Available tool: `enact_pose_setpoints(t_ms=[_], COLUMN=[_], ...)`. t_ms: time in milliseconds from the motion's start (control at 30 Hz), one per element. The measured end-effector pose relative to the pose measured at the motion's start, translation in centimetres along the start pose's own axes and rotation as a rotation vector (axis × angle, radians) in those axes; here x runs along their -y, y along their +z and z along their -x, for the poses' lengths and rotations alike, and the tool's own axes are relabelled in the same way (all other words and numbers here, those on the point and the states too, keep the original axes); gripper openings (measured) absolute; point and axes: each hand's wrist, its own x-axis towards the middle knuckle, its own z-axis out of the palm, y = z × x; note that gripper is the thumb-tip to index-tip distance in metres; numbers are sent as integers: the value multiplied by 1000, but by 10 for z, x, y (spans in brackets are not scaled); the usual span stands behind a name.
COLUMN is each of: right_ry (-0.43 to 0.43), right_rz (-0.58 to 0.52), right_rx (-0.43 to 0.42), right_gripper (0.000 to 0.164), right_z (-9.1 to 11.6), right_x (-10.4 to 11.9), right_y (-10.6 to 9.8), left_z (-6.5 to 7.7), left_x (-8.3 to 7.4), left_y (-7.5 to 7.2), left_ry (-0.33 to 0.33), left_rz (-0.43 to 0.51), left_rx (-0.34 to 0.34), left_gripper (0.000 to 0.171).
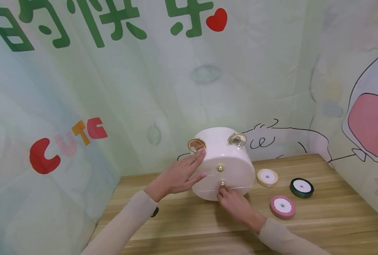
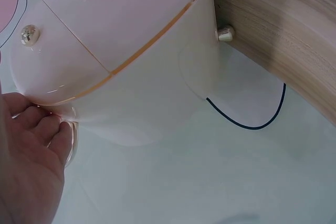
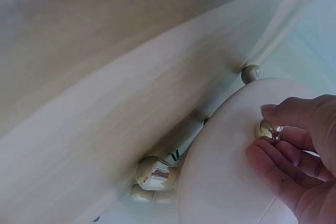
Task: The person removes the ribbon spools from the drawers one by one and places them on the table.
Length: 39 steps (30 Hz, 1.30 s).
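Observation:
A round white drawer box with two gold ear shapes stands on the table, its front tipped up toward the head camera. Its front has an upper gold knob and a lower gold knob. My left hand rests against the upper left of the box beside the left gold ear, fingers mostly straight. My right hand pinches the lower knob between thumb and fingers, clearest in the right wrist view on the knob. Whether the lower drawer is pulled out, I cannot tell.
Right of the box lie three ribbon rolls: cream, dark green and pink. The wooden table meets a printed cloth backdrop behind and at both sides. Small gold feet support the box.

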Motion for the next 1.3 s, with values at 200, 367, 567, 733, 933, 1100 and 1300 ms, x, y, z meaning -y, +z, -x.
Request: enact_pose_setpoints(t_ms=[200, 367, 567, 733, 933, 1100, 1300], right_ry=[-8, -8, -21, -2, 70, 134, 258], right_rz=[30, 25, 26, -19, -188, -319, -345], right_rx=[11, 21, 23, 41, -61, -273, -385], right_gripper=[20, 18, 13, 14, 28, 39, 69], right_z=[-5, -8, -10, -9, -5, -1, 12], right_x=[-1, -2, -1, -1, -9, -31, -76], right_y=[2, 2, 3, -2, -19, -40, -75], left_z=[2, 3, 4, 3, 11, 27, 50], left_x=[0, 1, 2, 4, 10, 14, 19], left_y=[-2, -1, -1, 0, 0, 2, 9], left_ry=[3, 4, 5, 54, 73, -94, -346], left_rz=[-1, -7, -4, -52, -118, -42, 74], left_rx=[-9, -16, -18, -113, -466, -625, -524], left_gripper=[73, 73, 73, 66, 44, 18, 19])
